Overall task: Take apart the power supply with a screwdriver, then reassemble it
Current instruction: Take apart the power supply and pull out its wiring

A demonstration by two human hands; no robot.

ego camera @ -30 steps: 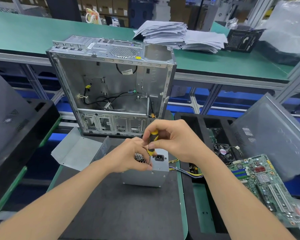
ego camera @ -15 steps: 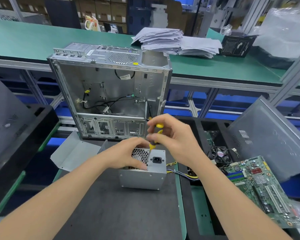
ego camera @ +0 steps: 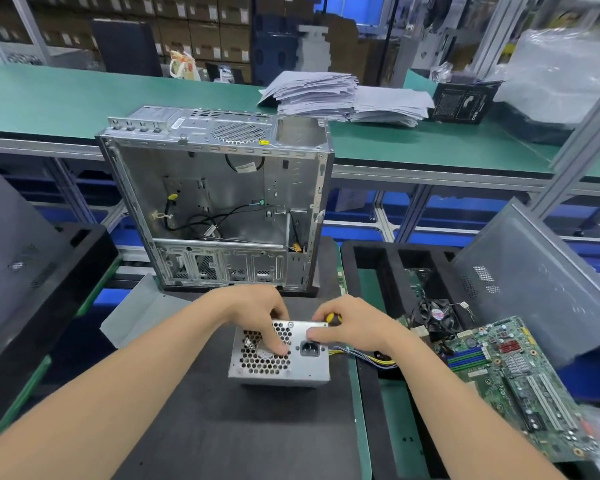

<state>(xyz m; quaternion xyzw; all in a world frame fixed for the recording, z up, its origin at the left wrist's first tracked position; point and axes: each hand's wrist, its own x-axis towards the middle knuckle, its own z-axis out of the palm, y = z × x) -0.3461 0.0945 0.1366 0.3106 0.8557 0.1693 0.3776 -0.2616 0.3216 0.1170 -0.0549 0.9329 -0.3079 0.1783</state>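
Observation:
A grey metal power supply [ego camera: 284, 367] stands on the black mat [ego camera: 250, 427], its honeycomb grille and power socket facing up. My left hand [ego camera: 253, 313] rests on top of it, with fingers on the grille. My right hand [ego camera: 354, 327] grips a yellow and black screwdriver [ego camera: 334, 318] at the unit's far right corner, and its thumb lies beside the socket. The screwdriver's shaft and tip are hidden by the hand. Yellow and coloured wires [ego camera: 368, 358] trail from the unit's right side.
An open computer case [ego camera: 222, 202] stands just behind the power supply. A grey metal panel [ego camera: 136, 317] lies to the left. A motherboard [ego camera: 510, 379], a small fan [ego camera: 437, 315] and a black foam tray [ego camera: 371, 271] are at right. Paper stacks [ego camera: 343, 98] sit on the green bench.
The screwdriver stood upright over the power supply under my right hand. It is lower and tilted now. My left hand has shifted across the grille. The camera has moved closer.

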